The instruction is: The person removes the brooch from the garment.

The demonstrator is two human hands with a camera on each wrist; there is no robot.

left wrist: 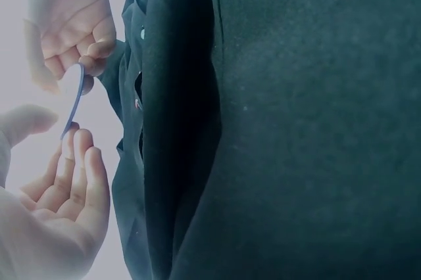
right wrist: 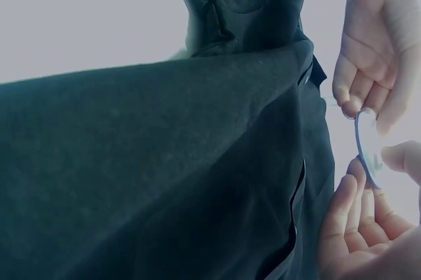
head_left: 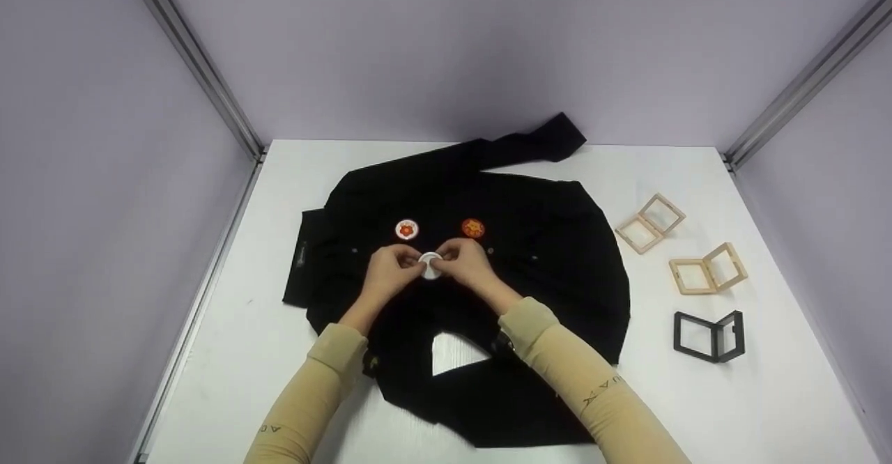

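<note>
A round white badge (head_left: 431, 266) is held between both hands over the black jacket (head_left: 557, 241). My left hand (head_left: 390, 270) pinches its left side, and my right hand (head_left: 465, 263) grips the right side, thumbs on the face turned up to the head camera. Edge-on, the badge (left wrist: 75, 99) looks like a thin disc in the left wrist view; glare washes out its face. On the jacket, beyond the hands, lie a white badge with a red flower (head_left: 407, 229) and a red-and-yellow badge (head_left: 473, 228).
On the white table (head_left: 216, 352), to the right of the jacket, two light wooden hinged frames (head_left: 649, 223) and a black hinged frame (head_left: 709, 336) stand unfolded. One jacket sleeve (head_left: 536, 142) stretches toward the back wall. Pale walls enclose the table at the back and sides.
</note>
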